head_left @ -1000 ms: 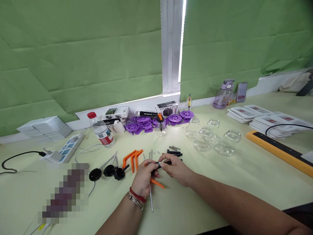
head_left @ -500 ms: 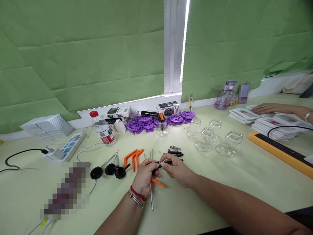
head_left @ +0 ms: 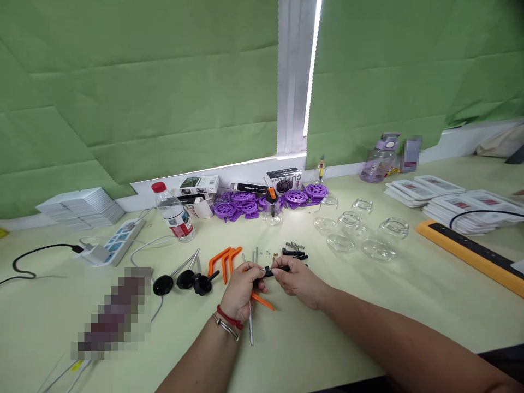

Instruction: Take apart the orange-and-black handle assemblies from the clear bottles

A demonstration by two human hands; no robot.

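One small black fitting (head_left: 268,271) sits in the lower centre of the frame, pinched from either side by the left hand (head_left: 241,285) and right hand (head_left: 298,284), so steady support and light, aligned pressure seem best.

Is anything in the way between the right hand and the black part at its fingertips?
Nothing visible: the right hand and left hand meet at the black part. The springs lie beyond, outside that gap.
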